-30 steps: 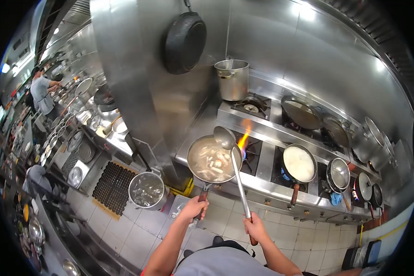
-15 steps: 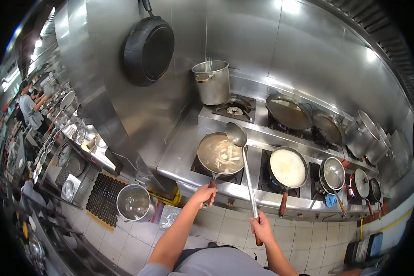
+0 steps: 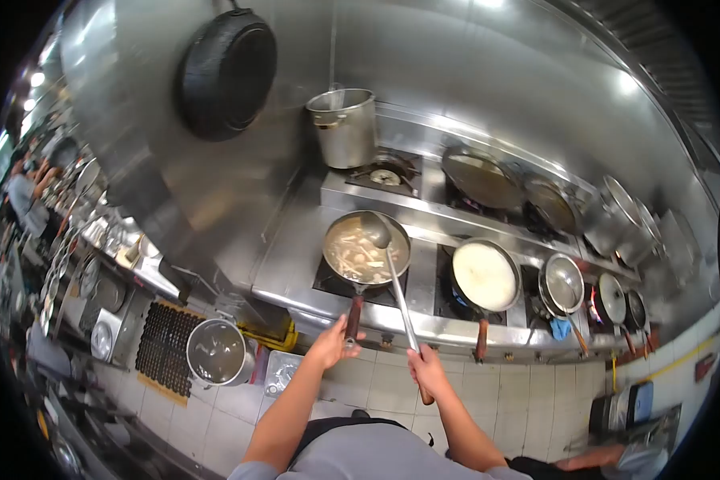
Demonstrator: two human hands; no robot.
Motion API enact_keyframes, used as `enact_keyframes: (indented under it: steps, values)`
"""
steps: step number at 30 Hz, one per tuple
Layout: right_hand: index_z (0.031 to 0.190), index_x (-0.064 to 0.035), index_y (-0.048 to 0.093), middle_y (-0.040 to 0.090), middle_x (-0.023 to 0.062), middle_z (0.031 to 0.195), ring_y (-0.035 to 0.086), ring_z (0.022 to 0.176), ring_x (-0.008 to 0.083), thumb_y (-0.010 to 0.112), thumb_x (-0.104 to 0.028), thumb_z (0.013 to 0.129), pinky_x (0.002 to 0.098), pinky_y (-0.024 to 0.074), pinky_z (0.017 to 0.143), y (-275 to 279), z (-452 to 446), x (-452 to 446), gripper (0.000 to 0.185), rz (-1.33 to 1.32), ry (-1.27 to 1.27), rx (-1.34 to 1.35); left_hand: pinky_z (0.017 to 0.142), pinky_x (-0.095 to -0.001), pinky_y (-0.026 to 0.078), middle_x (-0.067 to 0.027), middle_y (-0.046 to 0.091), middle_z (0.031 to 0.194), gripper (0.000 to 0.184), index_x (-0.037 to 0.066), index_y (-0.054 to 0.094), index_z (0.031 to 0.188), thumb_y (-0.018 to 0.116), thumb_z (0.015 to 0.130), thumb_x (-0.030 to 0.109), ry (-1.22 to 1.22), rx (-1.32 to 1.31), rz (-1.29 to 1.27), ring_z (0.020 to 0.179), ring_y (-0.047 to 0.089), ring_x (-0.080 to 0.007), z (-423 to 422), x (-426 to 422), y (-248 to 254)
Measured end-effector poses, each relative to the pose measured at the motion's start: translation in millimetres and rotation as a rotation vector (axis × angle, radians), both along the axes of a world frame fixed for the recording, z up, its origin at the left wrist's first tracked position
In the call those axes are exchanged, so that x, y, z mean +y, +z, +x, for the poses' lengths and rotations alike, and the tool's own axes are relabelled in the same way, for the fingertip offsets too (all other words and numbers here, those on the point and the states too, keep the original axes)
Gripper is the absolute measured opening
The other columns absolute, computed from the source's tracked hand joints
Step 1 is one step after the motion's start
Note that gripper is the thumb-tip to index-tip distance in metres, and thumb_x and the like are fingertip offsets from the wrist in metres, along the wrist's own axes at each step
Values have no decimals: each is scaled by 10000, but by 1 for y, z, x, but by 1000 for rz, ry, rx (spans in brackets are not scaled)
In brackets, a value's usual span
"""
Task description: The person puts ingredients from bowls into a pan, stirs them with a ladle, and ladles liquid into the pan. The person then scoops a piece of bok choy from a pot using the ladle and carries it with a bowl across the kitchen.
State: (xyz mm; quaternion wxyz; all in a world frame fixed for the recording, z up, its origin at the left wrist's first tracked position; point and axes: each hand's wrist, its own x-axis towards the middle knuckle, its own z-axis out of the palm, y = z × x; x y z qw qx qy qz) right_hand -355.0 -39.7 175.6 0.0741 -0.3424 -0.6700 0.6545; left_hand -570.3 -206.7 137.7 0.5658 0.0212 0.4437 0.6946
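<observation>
Ladle (image 3: 400,292) and pan (image 3: 406,264) are sharing a busy kitchen stove (image 3: 448,325), a person standing before me. The right hand (image 3: 428,368) is gripping the ladle near its wooden end; its shaft is slanting forward and leftward, its bowl sitting at the pan's pale food (image 3: 348,256). That pan is resting on the leftmost front burner, its wooden handle (image 3: 355,316) pointing back toward the person. The handle is lying just beside the left hand (image 3: 326,346), the nearer one, whose grip is hanging loose, fingers apart; whether they are touching wood, I cannot tell. A second pan (image 3: 459,299) is standing rightward, holding white liquid (image 3: 488,276).
</observation>
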Motion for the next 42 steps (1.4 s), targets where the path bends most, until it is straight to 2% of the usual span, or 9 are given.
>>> enact_keyframes:
  steps: [3, 6, 8, 9, 12, 16, 21, 33, 42]
  values:
    - [998, -43, 466, 461, 5, 659, 431, 500, 85, 514, -218, 942, 251, 375, 423, -10, -2, -27, 190, 94, -45, -30, 730, -379, 544, -131, 605, 1116, 537, 99, 439, 1285, 470, 925, 496, -171, 73, -131, 825, 588, -192, 27, -58, -70]
    - [927, -54, 443, 433, -2, 636, 417, 488, 88, 510, -236, 946, 255, 366, 416, -20, -2, -46, 194, 709, -146, 110, 795, -389, 525, -149, 576, 1195, 560, 13, 505, 1219, 528, 888, 464, -539, 394, -410, 1005, 598, -230, 64, -166, -160]
    - [901, -70, 437, 434, 3, 634, 430, 487, 102, 520, -239, 945, 266, 374, 417, 1, -7, -56, 192, 29, -169, 0, 958, -390, 415, -193, 504, 1316, 634, 47, 489, 1295, 520, 864, 511, -1071, 847, -503, 1162, 511, -314, 82, -231, -164]
    - [901, -70, 437, 434, 3, 634, 430, 487, 102, 520, -239, 945, 266, 374, 417, 10, -9, -62, 192, 35, -163, 3, 973, -415, 398, -159, 527, 1300, 582, 106, 527, 1278, 537, 856, 507, -904, 567, -406, 1141, 518, -309, 93, -284, -263]
    - [891, -91, 428, 434, 11, 619, 434, 466, 121, 537, -219, 938, 269, 375, 406, 28, -18, -90, 175, -211, -177, 57, 909, -467, 430, -67, 575, 1231, 502, 157, 547, 1261, 534, 869, 469, -540, 99, -853, 1057, 549, -278, 86, -351, -175]
    - [901, -86, 434, 424, 9, 602, 428, 450, 121, 535, -193, 937, 264, 371, 404, 38, -21, -137, 151, -310, -138, 120, 682, -409, 523, -68, 621, 1099, 382, 93, 560, 1183, 533, 887, 334, -580, 250, -889, 862, 617, -233, 68, -462, -284]
    - [938, -83, 459, 438, -1, 585, 427, 445, 101, 538, -154, 928, 248, 367, 408, 25, -25, -180, 107, -305, 143, 99, 545, -363, 510, -95, 639, 962, 310, 68, 571, 1122, 525, 889, 267, -101, 132, -977, 717, 631, -231, 44, -463, -236]
    - [1000, -21, 544, 501, 6, 642, 483, 497, 72, 585, -230, 908, 211, 415, 461, 28, 105, -218, 233, -610, 217, -287, 503, -326, 483, -76, 637, 793, 337, 52, 635, 965, 556, 850, 358, -407, 476, -723, 610, 615, -187, 4, -358, -253]
    - [962, -9, 542, 509, 52, 642, 518, 598, 159, 662, -185, 789, 326, 451, 561, 18, 109, -210, 275, 72, 297, -626, 485, -342, 478, -80, 619, 786, 411, 61, 621, 1044, 584, 827, 407, -511, 559, -678, 570, 565, -185, 21, -318, -217]
